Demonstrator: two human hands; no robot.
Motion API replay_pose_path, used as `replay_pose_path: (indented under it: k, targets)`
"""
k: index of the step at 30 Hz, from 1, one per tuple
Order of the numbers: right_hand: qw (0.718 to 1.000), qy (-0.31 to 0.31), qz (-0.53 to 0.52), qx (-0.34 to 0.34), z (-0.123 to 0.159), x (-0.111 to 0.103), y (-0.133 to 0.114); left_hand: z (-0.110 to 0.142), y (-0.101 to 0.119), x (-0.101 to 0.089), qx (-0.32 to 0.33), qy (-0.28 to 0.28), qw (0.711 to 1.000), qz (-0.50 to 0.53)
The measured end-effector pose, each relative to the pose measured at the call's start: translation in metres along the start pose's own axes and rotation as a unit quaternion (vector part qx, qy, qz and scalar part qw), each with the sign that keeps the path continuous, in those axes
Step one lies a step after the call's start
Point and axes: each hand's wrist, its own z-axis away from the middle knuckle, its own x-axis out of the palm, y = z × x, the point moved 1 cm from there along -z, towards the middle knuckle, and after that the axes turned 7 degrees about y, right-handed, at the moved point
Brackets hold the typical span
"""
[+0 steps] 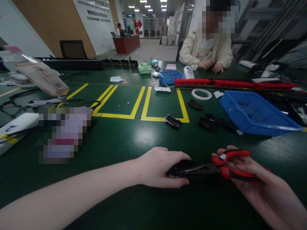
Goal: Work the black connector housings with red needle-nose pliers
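Observation:
My left hand (163,167) is closed around a small black plastic part (178,170) near the front of the green table. In my right hand (249,169) are red-and-black long-nose pliers (223,163), held by the handles with the fingers curled under them. The pliers' jaws point left and reach the black part at my left fingertips. Whether the jaws grip it or only touch it I cannot tell. Beyond the hands lie similar black plastic parts, one (173,121) on the yellow tape and others (208,122) further right.
A blue bin (259,111) stands tilted at right, near a tape roll (201,94). Behind are red strips (230,83) and a smaller blue bin (170,77). At left lie a bottle (40,75), a blurred-out flat object (68,132) and cables. A person (206,48) sits opposite.

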Motion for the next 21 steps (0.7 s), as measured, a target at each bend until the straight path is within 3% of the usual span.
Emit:
replay_pose_path:
  k: [4, 12, 17, 21]
  targets:
    - [0.999, -0.038, 0.002, -0.001, -0.004, -0.008, 0.002, 0.001, -0.001, 0.0, -0.016, -0.006, 1.0, 0.003]
    - [0.999, -0.04, -0.011, -0.019, -0.003, -0.012, 0.001, 0.0, -0.001, 0.0, -0.017, -0.006, 1.0, -0.016]
    - [0.999, -0.016, -0.028, -0.016, 0.005, -0.006, -0.001, 0.0, -0.001, 0.001, -0.011, -0.023, 0.999, -0.025]
    - [0.998, 0.036, -0.039, 0.032, 0.006, 0.002, -0.003, 0.0, 0.001, 0.0, 0.007, -0.016, 0.999, -0.039]
